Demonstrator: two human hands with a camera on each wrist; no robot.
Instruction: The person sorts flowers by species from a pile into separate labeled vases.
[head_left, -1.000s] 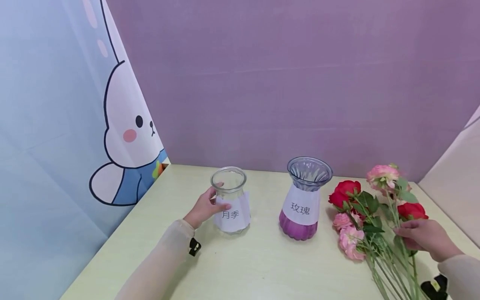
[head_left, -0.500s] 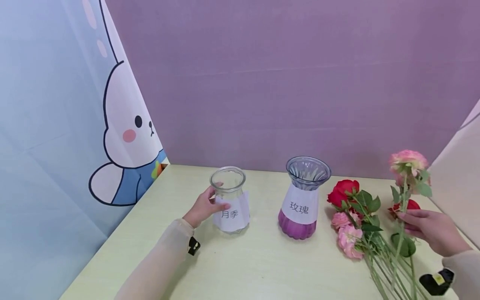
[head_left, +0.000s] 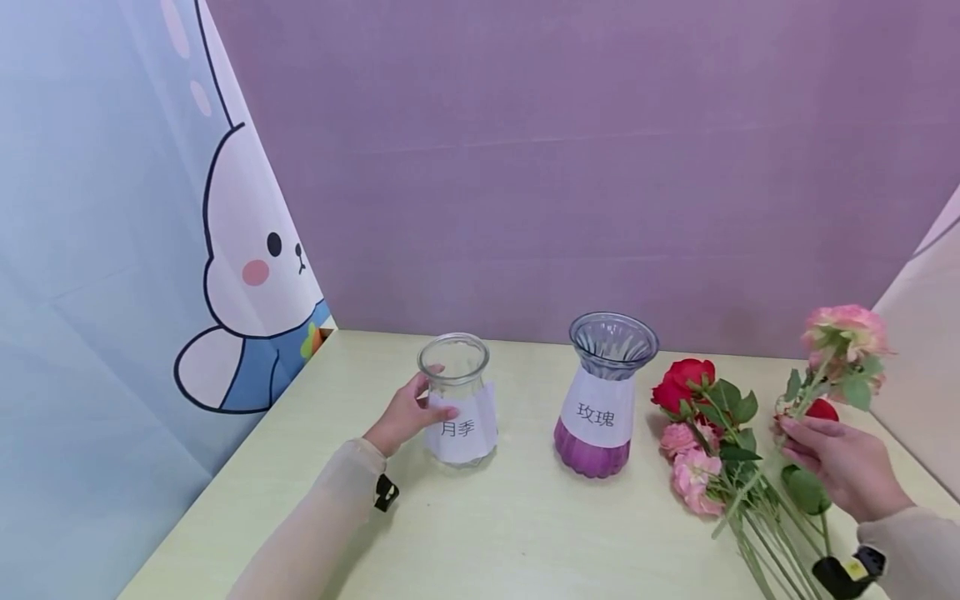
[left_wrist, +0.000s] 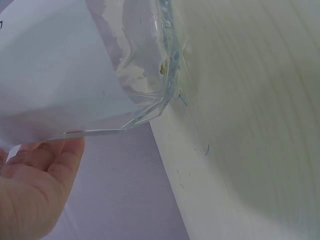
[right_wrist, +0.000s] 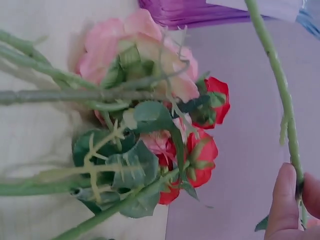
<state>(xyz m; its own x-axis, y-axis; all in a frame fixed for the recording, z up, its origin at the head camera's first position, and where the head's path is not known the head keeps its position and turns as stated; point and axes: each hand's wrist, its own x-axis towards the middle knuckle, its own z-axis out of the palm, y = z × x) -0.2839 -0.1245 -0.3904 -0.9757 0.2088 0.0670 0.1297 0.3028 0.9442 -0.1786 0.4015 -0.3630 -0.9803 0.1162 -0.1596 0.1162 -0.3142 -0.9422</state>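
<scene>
On the right side of the table (head_left: 525,533) we hold a pink flower (head_left: 846,327) with our right hand (head_left: 843,467); the fingers pinch its green stem, and the bloom stands up above the hand, tilted toward the right wall. From the right wrist view we see the thumb and a finger closed on this stem (right_wrist: 280,90). Our left hand (head_left: 408,414) is stretched forward and grips the side of a clear glass jar (head_left: 457,400), the thumb on its white paper label and the fingers around the back. The left wrist view shows the jar's base (left_wrist: 145,107) standing on the table.

Between the two hands stands a purple vase (head_left: 603,392) with a white label, near the jar but not touching it. Just right of the vase lies a bunch of red and pink flowers (head_left: 701,442) on the table, with stems pointing toward us. It lies between the vase and our right hand.

The table is pale yellow-green. Behind it is a purple wall (head_left: 562,167), and on the left hangs a light blue curtain with a cartoon rabbit (head_left: 247,267).
</scene>
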